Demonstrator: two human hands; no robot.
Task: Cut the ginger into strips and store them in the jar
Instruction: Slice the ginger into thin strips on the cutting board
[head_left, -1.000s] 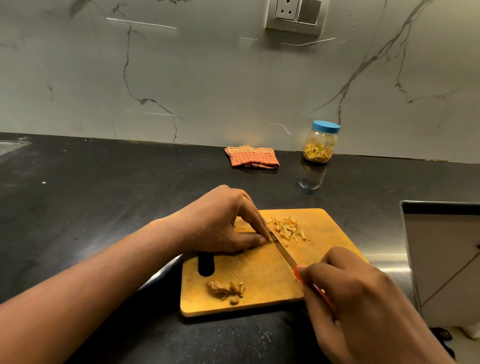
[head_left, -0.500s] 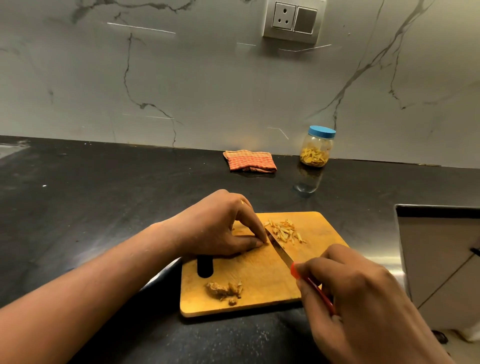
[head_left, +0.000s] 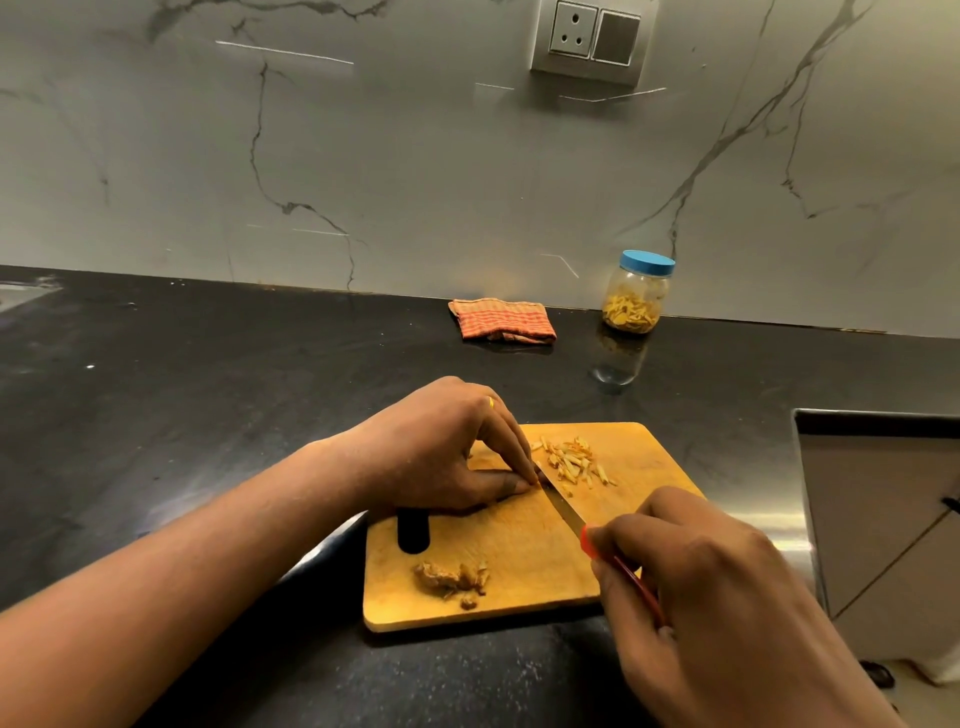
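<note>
- A left hand (head_left: 447, 452) curls its fingers down on a small piece of ginger, mostly hidden under the fingertips, near the centre of a wooden cutting board (head_left: 519, 551).
- A right hand (head_left: 727, 597) grasps the red handle of a knife (head_left: 563, 506), whose blade lies right against the left fingertips. A slip, or too little ginger left to hold, could bring the edge onto a finger.
- Cut strips (head_left: 571, 462) lie loose at 1 o'clock on the board. A sweep of the blade could scatter them onto the black counter (head_left: 208, 389).
- Brown scraps (head_left: 452, 577) at 6 o'clock on the board could get gathered up with the strips.
- The jar (head_left: 638, 301), partly filled and with its blue lid (head_left: 647, 261) on, stands at 1 o'clock by the wall, well apart from the board. Strips carried across could drop.
</note>
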